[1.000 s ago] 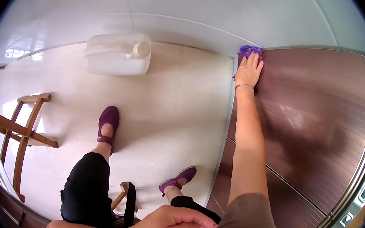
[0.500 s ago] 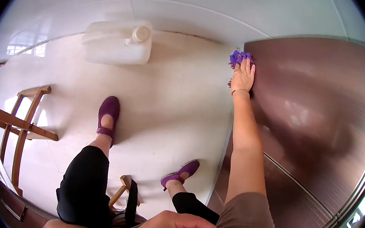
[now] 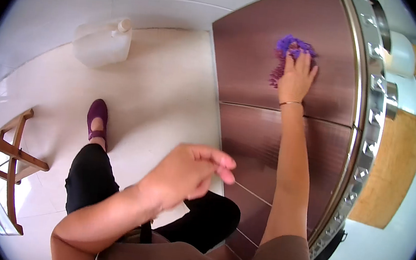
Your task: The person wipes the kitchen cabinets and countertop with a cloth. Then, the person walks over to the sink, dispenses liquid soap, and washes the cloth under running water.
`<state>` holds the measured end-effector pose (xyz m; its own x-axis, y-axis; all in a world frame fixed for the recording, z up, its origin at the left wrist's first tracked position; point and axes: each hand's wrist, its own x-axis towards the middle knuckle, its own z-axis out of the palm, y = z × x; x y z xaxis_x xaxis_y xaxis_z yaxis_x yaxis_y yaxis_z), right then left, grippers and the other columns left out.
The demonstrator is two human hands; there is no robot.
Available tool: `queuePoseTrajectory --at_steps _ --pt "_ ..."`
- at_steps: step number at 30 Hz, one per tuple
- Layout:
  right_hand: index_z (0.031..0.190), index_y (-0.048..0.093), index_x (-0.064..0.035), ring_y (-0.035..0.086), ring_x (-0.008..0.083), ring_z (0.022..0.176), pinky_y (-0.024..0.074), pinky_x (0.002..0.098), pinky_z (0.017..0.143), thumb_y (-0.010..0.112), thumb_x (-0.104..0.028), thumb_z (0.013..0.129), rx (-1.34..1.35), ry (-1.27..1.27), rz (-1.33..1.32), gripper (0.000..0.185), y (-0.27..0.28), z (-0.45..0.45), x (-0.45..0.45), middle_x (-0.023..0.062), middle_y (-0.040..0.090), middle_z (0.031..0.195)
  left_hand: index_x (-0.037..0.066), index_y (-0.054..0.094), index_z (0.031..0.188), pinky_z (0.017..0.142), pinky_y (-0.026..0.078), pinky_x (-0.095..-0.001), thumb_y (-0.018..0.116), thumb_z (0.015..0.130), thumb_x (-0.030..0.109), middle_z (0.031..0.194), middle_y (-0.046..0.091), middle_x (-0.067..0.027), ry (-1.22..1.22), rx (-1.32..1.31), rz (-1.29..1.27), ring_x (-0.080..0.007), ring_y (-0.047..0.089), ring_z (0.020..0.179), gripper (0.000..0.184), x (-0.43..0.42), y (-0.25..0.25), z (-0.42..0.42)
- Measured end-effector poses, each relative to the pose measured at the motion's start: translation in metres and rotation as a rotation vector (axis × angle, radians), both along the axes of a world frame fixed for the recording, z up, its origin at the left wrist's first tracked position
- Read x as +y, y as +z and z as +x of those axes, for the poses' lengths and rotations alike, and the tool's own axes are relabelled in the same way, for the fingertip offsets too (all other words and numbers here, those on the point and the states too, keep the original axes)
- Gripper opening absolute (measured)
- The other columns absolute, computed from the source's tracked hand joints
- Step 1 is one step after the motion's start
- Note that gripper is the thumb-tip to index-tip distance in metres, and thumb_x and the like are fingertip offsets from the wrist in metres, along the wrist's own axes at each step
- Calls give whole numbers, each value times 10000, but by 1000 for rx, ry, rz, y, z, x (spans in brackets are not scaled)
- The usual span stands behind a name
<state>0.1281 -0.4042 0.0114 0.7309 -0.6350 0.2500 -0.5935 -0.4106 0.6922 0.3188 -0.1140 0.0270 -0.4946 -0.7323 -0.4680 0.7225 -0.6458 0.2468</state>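
My right hand point(image 3: 295, 78) lies over a shaggy purple cloth point(image 3: 289, 42), pressing it against the upper part of a glossy brown cabinet door point(image 3: 251, 49). The fingers rest along the cloth, and parts of it stick out above and to the left of them. In front of my body, my left hand point(image 3: 184, 170) hangs in the air, empty, its fingers loosely bent and the thumb apart from them. It touches neither the cabinet nor the cloth.
A translucent plastic jug point(image 3: 101, 44) stands on the pale floor point(image 3: 162, 85) by the wall. A wooden folding frame point(image 3: 13, 151) is at left. Above the cabinet, the counter holds a wooden cutting board point(image 3: 389, 167) and a white container with a yellow band point(image 3: 403, 53).
My right hand has moved the cloth from the door's lower corner up onto the middle of its face. My left hand has risen forward. The view has turned towards the cabinet and counter.
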Motion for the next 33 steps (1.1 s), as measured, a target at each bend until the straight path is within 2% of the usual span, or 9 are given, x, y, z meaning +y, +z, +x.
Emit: queuePoseTrajectory --at_steps 3,5,9,14,21,24,27,30,33 --pt "1181 547 -99 334 310 1260 226 513 1032 484 -92 806 32 -37 -72 381 62 -26 27 157 431 1299 -60 552 980 357 248 -183 387 847 -30 877 617 -167 39 -40 -99 -47 325 372 214 1 -6 -6" --pt "1166 555 -85 342 335 1248 257 494 1022 494 -31 773 -4 13 -130 401 94 -43 43 174 424 1297 -69 526 1013 364 245 -180 372 832 -32 901 609 -172 70 -72 -169 -49 320 371 240 -2 -13 -13" --pt "1142 567 -64 357 361 1228 315 443 988 499 37 727 -76 4 -95 433 134 -57 77 181 424 1290 -81 512 1024 364 242 -195 363 806 -43 912 605 -175 101 -103 -153 -55 318 382 267 -13 -16 -23" --pt "1122 576 -71 412 371 1170 341 438 964 507 28 712 -81 32 -144 428 128 -54 63 191 440 1266 -82 519 1014 352 233 -211 374 810 -27 904 610 -175 63 -88 -168 -59 324 385 256 -21 -16 -37" --pt "1070 619 -90 474 349 1065 385 406 920 528 -25 712 -85 250 -199 375 121 28 -45 199 502 1164 -60 534 1008 334 228 -220 381 818 -2 905 615 -157 20 -66 -138 -59 331 385 251 -35 -9 -33" --pt "1066 624 -98 484 344 1055 396 399 911 526 -25 714 -101 216 -151 373 125 50 -67 203 503 1162 -55 535 1010 332 232 -222 379 821 -1 914 613 -148 40 -95 -145 -60 333 386 252 -34 -11 -26" --pt "1090 614 -116 480 343 1068 397 399 911 520 -25 723 -105 218 -152 389 124 37 -52 208 490 1190 -58 532 1013 331 229 -221 377 819 -9 918 610 -148 62 -102 -166 -59 336 386 253 -31 -18 -22" --pt "1122 596 -131 466 347 1100 387 400 923 519 -12 723 -97 174 -135 423 124 0 -20 199 470 1232 -63 531 1014 336 233 -210 378 816 -22 910 611 -159 54 -189 -190 -54 330 382 254 -23 1 -4" --pt "1134 586 -127 448 364 1128 364 439 944 516 -10 725 -79 101 -114 431 122 -37 37 197 457 1247 -67 529 1020 332 230 -205 383 810 -27 907 615 -162 110 -95 -215 -49 325 375 259 -21 -18 -15"
